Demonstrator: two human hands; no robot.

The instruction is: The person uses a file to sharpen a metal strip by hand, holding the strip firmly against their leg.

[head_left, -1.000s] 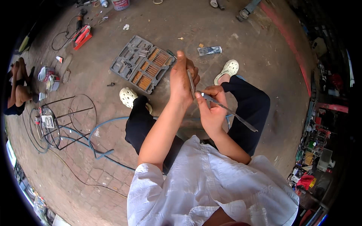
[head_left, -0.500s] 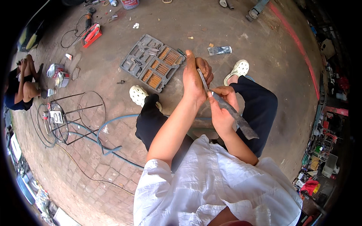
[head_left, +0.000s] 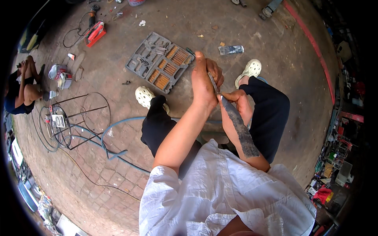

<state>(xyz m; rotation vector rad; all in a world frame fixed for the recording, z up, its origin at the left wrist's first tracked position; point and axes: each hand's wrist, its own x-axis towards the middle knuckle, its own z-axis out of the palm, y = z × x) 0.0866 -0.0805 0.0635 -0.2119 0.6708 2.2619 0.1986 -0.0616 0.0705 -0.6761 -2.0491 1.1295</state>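
Above my lap, my left hand (head_left: 204,86) is closed on a narrow metal strip (head_left: 213,81) that slants up between fingers and thumb. Just right of it and lower, my right hand (head_left: 237,103) grips a dark, dirty flat blade (head_left: 241,133) near its top, its broad face upward and its free end over my right forearm. The strip and blade meet at my right thumb; whether they are one piece I cannot tell. An open grey case (head_left: 139,61) with rows of bits lies on the floor beyond my hands, between my two clog-shod feet.
Left: a seated person (head_left: 27,92), buckets (head_left: 59,71), a black wire frame (head_left: 87,111), blue hose (head_left: 118,154). Back: an angle grinder (head_left: 92,17), red box (head_left: 95,35), small cylindrical container (head_left: 231,50). Right edge: piled tools and clutter (head_left: 330,165) beyond a red floor line (head_left: 315,45).
The blade has turned to show its broad face, and its free end has swung down and leftward. My hands remain together, and the view has shifted slightly.
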